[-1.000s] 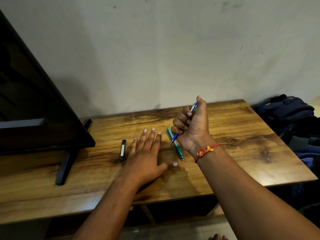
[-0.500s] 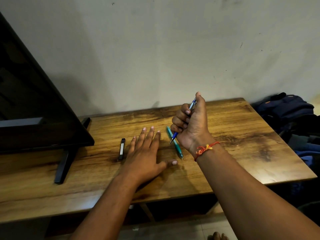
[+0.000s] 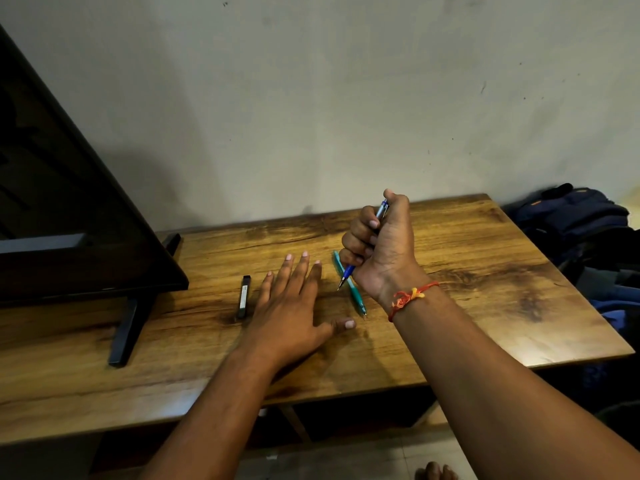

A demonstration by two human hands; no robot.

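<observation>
The right hand [image 3: 384, 251] closes in a fisted grip around the blue pen [image 3: 348, 271], thumb capping its top end and tip pointing down just above the tabletop [image 3: 485, 289]. The step looks like clicking the pen, so next the thumb must press straight down. Just under the grip lies a teal pen [image 3: 356, 296]. Beyond it, the left hand [image 3: 291, 306] rests flat, fingers straight.

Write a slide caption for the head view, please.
Right hand grips a blue pen tip-down above the table; left hand rests flat.
</observation>
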